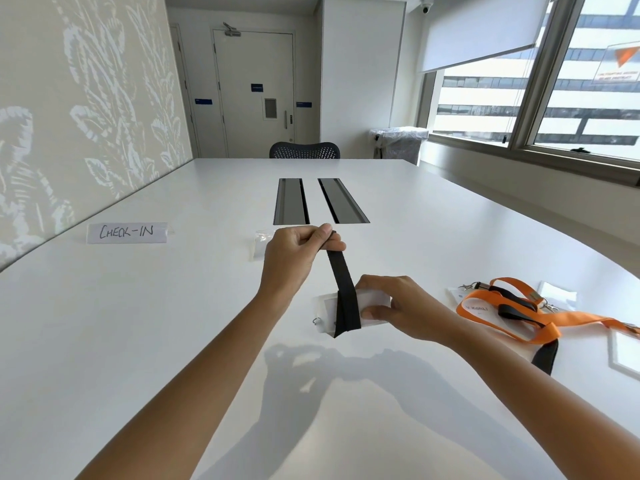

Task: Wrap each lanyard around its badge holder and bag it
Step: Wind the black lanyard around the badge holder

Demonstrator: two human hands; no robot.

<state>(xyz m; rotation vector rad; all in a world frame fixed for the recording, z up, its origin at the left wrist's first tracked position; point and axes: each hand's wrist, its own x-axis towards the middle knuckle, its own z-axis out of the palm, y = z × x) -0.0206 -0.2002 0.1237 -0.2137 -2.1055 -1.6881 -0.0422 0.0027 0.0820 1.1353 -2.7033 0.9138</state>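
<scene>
Surface: white meeting-room table (pixel 138 323) is worked at, with two dark recessed cable troughs (pixel 320 201) at its middle and a handwritten "CHECK-IN" paper sign (pixel 126 232) to the left.
Task item: clear plastic badge holder (pixel 349 306) is held just above the table, with a black flat woven lanyard (pixel 341 277) passed around its middle.
Right hand (pixel 398 308): closed on the holder's right end, thumb in front and fingers on top.
Left hand (pixel 299 249): the free end of the black lanyard is pinched between thumb and forefinger and held taut, up and away from the holder.
Bag: small clear plastic bag (pixel 262 240) is seen on the table behind the left hand, well apart from the holder.
Waiting pile: orange ribbon lanyard (pixel 512 320) with other holders is tangled at the right.
Risk, slack: if tension is lost, the turns are likely to loosen and slide off the smooth plastic.
Risk, twist: a fold shows at the lower edge; a bulky wrap may be produced that fits the bag poorly.
Risk, grip: the holder is held at one end only, so it may be tipped by the pull.
Risk, metal ring (pixel 317 321): strap may be snagged on it.
</scene>
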